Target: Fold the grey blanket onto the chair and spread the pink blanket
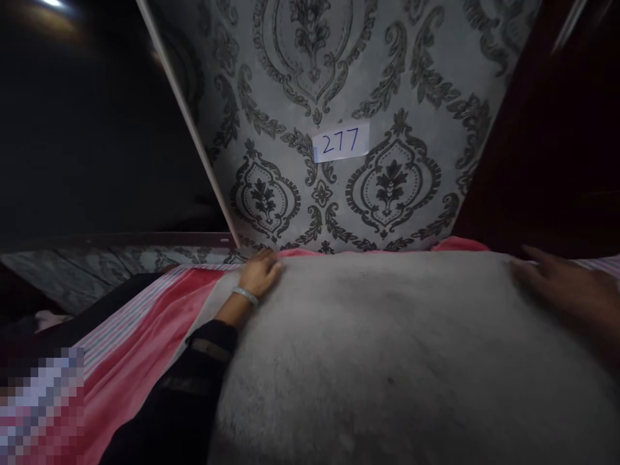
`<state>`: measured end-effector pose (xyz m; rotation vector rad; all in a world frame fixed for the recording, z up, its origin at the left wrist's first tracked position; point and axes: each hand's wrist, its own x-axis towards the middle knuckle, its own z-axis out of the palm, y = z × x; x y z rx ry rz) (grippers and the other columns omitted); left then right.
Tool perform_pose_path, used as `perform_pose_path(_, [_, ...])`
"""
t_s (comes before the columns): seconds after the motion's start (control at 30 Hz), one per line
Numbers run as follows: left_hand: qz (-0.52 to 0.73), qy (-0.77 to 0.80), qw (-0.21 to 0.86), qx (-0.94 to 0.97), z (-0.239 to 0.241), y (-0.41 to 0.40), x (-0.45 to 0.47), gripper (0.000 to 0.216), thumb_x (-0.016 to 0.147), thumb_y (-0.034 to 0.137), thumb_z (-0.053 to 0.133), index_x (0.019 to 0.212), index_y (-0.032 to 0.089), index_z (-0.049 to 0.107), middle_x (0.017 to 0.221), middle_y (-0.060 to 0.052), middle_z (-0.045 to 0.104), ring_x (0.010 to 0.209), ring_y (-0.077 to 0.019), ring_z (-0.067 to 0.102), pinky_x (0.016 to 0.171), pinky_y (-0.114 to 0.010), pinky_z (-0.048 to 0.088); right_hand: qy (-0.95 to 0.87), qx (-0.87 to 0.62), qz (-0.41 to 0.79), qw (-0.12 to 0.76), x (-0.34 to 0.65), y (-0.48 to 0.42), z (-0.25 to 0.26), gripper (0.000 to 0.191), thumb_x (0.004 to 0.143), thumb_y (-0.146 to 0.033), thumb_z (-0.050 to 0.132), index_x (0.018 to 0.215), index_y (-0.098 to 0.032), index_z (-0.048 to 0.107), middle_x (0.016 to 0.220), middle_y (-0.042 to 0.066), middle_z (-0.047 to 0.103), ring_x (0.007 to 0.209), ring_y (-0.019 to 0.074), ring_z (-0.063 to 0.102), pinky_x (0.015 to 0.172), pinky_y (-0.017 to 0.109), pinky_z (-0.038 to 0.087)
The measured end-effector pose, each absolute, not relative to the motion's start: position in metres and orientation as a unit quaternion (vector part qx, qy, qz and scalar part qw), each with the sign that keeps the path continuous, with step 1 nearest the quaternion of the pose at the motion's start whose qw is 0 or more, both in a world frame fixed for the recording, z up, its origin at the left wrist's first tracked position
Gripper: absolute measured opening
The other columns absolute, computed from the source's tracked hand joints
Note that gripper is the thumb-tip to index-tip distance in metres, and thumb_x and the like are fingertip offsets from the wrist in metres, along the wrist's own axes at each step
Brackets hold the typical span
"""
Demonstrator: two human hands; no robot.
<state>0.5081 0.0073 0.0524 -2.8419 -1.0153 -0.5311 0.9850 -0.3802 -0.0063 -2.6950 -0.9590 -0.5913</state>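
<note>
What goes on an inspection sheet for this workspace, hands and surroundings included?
Surface: striped cloth showing at left.
Things: gray cloth spread wide; red cloth along its left and far edges.
Clutter: pale item at left, too dim to identify.
Grip: left hand at the gray cloth's far left corner; right hand, blurred, by its far right corner; hold unclear.
Cables: nothing seen.
Surroundings: patterned wall; paper marked 277; dark panel left; dark red panel right.

Grey cloth (397, 349), apparently: broad, matt, plain, with soft darker mottling and a few specks. Spread out, mostly smooth; far edge nearly straight, close to the patterned wall (320, 219). Pink cloth (167, 342) shows along its left side and far edge.
</note>
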Motion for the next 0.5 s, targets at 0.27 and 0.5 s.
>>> perform_pose_path(0.27, [-0.032,-0.132,0.013,-0.991,0.016,-0.017,0.555,0.063,0.1,0.058,0.036,0.159,0.034,0.037,0.167,-0.004,0.032,0.157,-0.0319,0.021,0.125,-0.06,0.015,-0.509,-0.853,-0.088,0.066,0.915,-0.324,-0.008,0.067,0.097,-0.055,0.03,0.157,-0.028,0.043,0.165,0.006,0.032,0.153,0.0332,0.025,0.122,0.059,0.019])
perform_pose_path(0.5, [-0.008,-0.314,0.039,-0.949,0.03,0.011,0.54,0.063,0.103,0.049,0.029,0.162,0.026,0.029,0.168,-0.007,0.029,0.157,-0.0293,0.019,0.125,-0.058,0.014,-0.294,-0.95,-0.048,0.099,0.933,-0.352,-0.001,0.067,0.104,-0.047,0.019,0.163,-0.018,0.03,0.167,0.016,0.025,0.153,0.0374,0.025,0.117,0.06,0.026])
